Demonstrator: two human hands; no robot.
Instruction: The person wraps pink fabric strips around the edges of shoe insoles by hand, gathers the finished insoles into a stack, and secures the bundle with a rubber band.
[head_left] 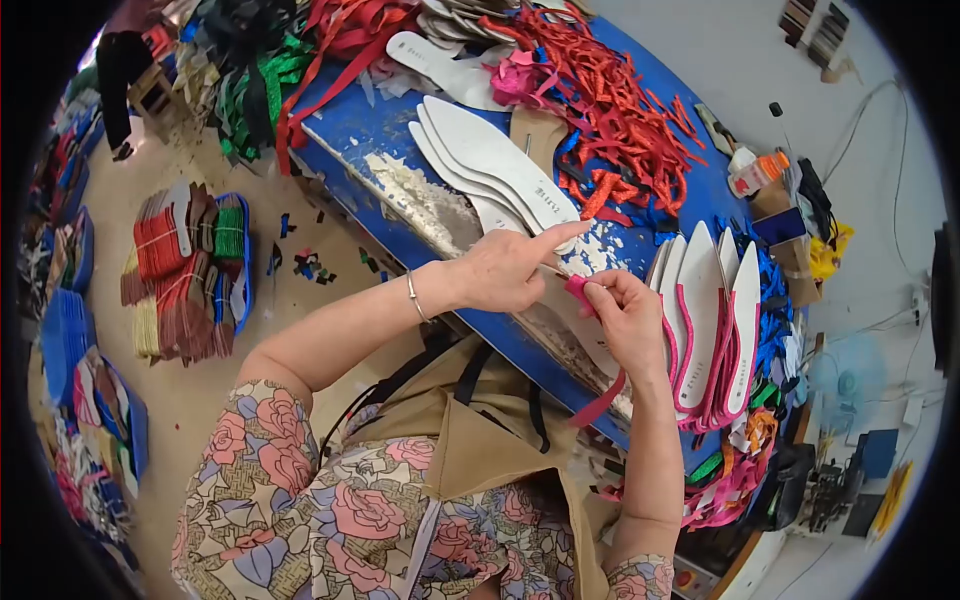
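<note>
My right hand [628, 322] pinches the end of a pink strip [600, 404], which hangs down past the table edge. My left hand [498, 272], a bracelet on its wrist, is just left of it with the index finger stretched out. That fingertip touches the tip of a stack of white insoles [480, 158]; the other fingers are curled and I see nothing held in them. Right of my right hand, several white insoles with pink trim [712, 320] stand in a row on the blue worktable [360, 125].
A heap of red strips [620, 110] covers the table's far part, with green and red ribbon [262, 92] at its left end. Dried glue [425, 205] crusts the near table edge. Bundles of insoles [185, 270] lie on the floor at left. Bottles [756, 172] stand at right.
</note>
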